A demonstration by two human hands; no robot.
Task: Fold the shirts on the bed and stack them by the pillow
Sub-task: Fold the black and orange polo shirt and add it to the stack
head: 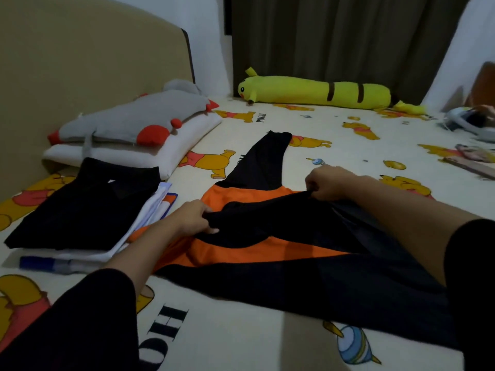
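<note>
A black-and-orange fabric shirt lies spread on the bed; a black folded shirt tops white folded shirts beside the white pillow.

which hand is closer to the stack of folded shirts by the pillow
Left. The left hand grips the black and orange shirt right beside the stack of folded shirts. The right hand grips the same shirt farther away, on its far side.

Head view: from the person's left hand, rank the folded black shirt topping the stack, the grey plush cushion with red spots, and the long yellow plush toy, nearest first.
Measured from the left hand, which pinches the black and orange shirt:
1. Folded black shirt, on the stack just to the hand's left.
2. Grey plush cushion, on the white pillow by the headboard.
3. Long yellow plush toy, at the bed's far edge below the curtain.
</note>
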